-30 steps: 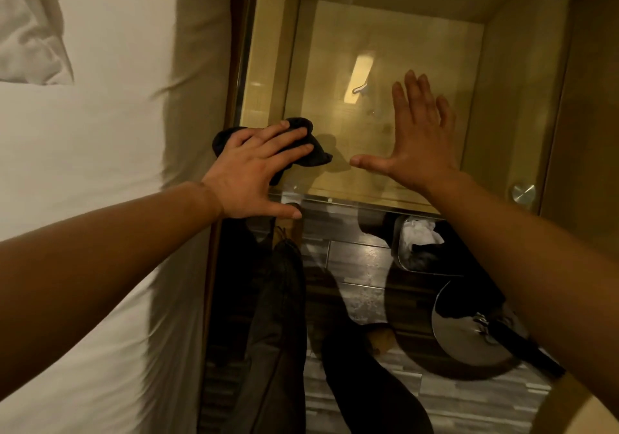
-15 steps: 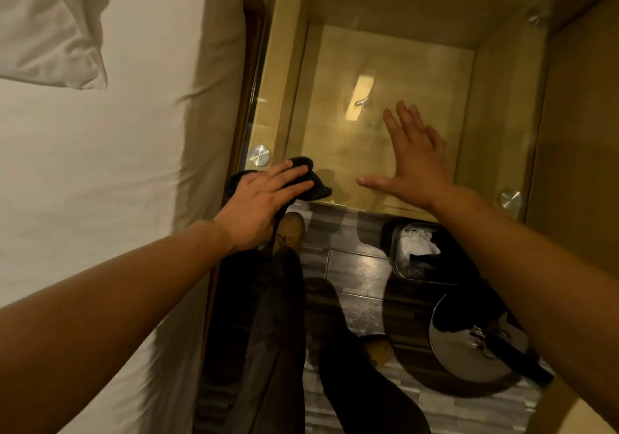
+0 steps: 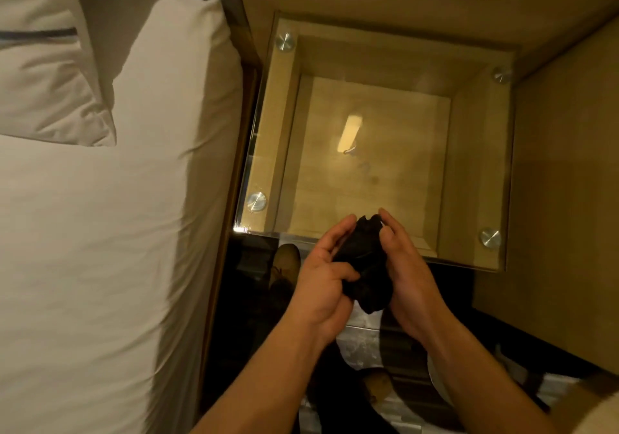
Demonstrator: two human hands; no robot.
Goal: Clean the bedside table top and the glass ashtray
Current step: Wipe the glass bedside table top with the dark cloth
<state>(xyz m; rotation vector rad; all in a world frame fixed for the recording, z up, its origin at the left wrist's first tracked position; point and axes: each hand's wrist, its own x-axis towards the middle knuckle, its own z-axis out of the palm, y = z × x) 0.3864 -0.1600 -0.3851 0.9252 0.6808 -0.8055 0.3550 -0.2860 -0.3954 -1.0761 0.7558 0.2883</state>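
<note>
- The glass surface (image 3: 378,179), centre-right of the frame beside the bed (image 3: 100,232), no longer has either hand on it; smudges remain mid-pane, and no ashtray is in view.
- Left hand (image 3: 320,286) and right hand (image 3: 410,272) have lifted to its near edge.
- Each grip is curled round the dark cloth (image 3: 366,266), which they are probably refolding for another pass.
</note>
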